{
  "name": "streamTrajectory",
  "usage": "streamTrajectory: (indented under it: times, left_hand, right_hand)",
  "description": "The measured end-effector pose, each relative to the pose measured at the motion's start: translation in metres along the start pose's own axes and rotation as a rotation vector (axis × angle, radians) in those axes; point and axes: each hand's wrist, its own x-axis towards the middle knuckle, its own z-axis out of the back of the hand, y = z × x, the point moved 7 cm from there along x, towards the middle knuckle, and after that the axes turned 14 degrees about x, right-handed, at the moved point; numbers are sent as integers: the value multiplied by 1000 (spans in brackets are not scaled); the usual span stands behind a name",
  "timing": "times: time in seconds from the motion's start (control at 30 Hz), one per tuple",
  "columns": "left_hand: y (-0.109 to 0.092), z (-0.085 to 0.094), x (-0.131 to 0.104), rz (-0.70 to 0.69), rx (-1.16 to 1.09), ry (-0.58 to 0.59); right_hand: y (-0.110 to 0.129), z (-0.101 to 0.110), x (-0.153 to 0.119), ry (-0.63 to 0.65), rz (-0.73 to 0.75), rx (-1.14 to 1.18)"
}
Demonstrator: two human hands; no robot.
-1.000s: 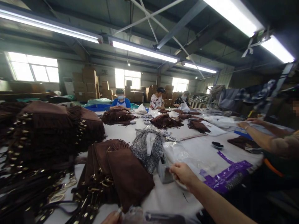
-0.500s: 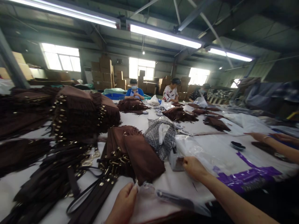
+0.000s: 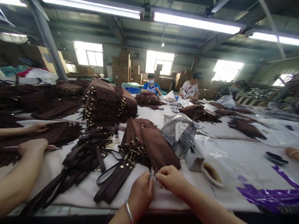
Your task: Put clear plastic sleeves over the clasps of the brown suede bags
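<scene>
My left hand [image 3: 142,188], with a silver bangle on its wrist, pinches a small shiny, clear piece [image 3: 152,174] at the near end of a brown pouch [image 3: 161,146]. Touching or almost touching it, my right hand [image 3: 171,179] has thumb and forefinger pressed together; what they hold, if anything, is too small to make out. The pouch lies on top of several fringed brown pouches [image 3: 134,137] with gold clasps. Dark brown wrist straps [image 3: 116,179] lie left of my hands. To the right are a small grey-white box [image 3: 194,160] and a roll of tape [image 3: 212,172].
A patterned bag [image 3: 178,133] stands behind the box, and purple plastic [image 3: 268,196] lies at right. A tall pouch stack [image 3: 105,102] rises behind. At left, a co-worker's hands [image 3: 35,146] hold a brown pouch and a pinkish tool. Other people sit across the table [image 3: 144,113].
My right hand has left the small box and come in beside my left hand at the pouch's end. The view has swung left, bringing a co-worker's arms into sight.
</scene>
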Motion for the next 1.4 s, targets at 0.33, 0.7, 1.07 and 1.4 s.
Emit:
streamTrajectory:
  times: [0.33, 0.7, 1.07, 1.4]
  left_hand:
    - [7, -11, -5, -18, 182, -66]
    - [3, -14, -11, -252, 445, -260]
    - [16, -11, -2, -40, 296, 78]
    - [20, -20, -6, 393, -718, 407]
  right_hand:
    - [-25, -9, 33, -136, -132, -119]
    - [-21, -16, 32, -164, -180, -183]
    - [-35, -14, 18, -145, -11, -74]
    - [-44, -13, 5, -226, 120, 59]
